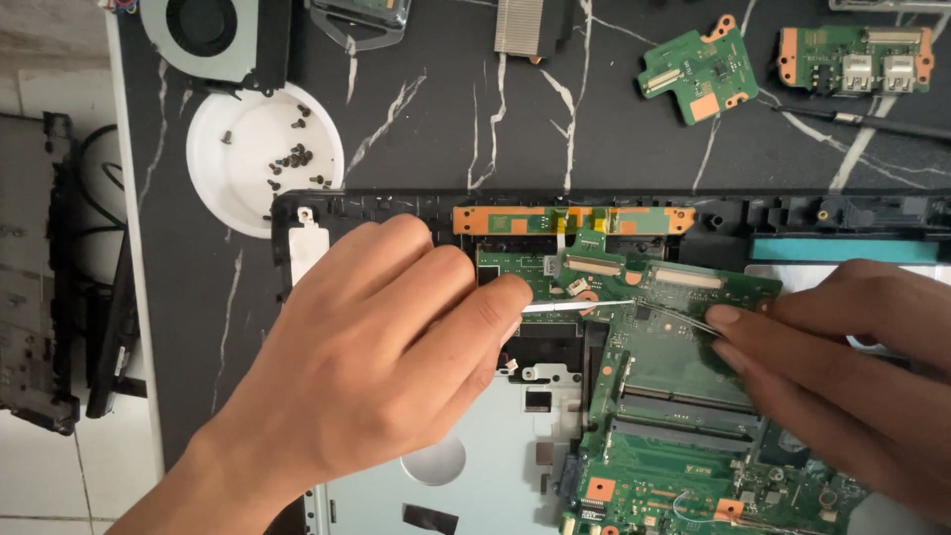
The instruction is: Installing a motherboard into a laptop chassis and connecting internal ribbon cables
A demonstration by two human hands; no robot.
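An opened laptop chassis lies on a black marbled table, with a green motherboard inside it. My left hand rests on the chassis; its fingertips pinch a thin white ribbon cable at the board's upper left. My right hand comes in from the right, gripping slim metal tweezers whose tip meets the cable's end near a small connector. An orange strip board runs along the chassis's far edge.
A white dish holding several small screws sits at the upper left beside a cooling fan. A heatsink and two small green boards lie at the back. A dark panel lies on the floor at left.
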